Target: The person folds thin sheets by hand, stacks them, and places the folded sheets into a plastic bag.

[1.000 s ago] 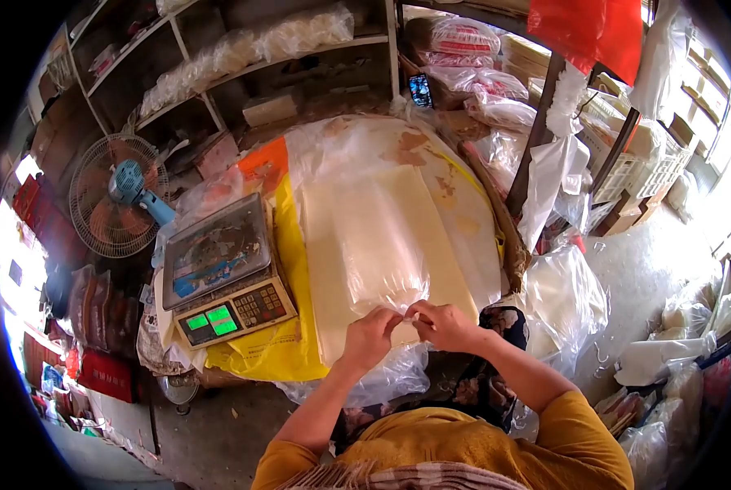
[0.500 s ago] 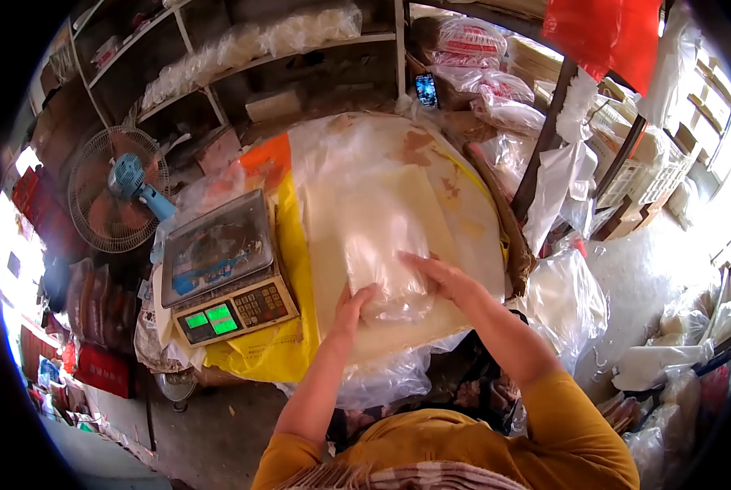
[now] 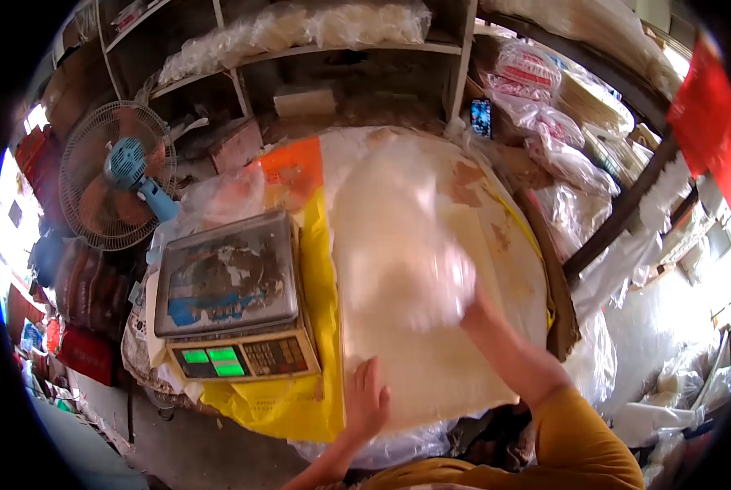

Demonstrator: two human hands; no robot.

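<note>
My left hand (image 3: 367, 402) rests at the near left part of a pale sheet stack (image 3: 423, 384), its fingers stretched out and holding nothing. Over the middle of the stack is a clear plastic bag (image 3: 390, 237), smeared by motion and bulging toward the far side. My right hand (image 3: 455, 282) is at the bag's near right end and holds it; plastic covers the fingers, and blur hides their exact grip. Whatever lies inside the bag cannot be made out. Left of the stack is a digital scale (image 3: 231, 282) with green displays and a worn metal pan.
A yellow plastic sheet (image 3: 292, 408) lies under the scale. Behind it at left stands a fan (image 3: 120, 175). Shelves (image 3: 341, 47) with bagged goods (image 3: 300, 33) line the back. A phone (image 3: 481, 118) leans near packed bags (image 3: 537, 114) at back right. A dark post (image 3: 627, 216) slants at right.
My left hand has let go of the bag and dropped to the near left. My right hand has lifted and swung the bag. The view has shifted.
</note>
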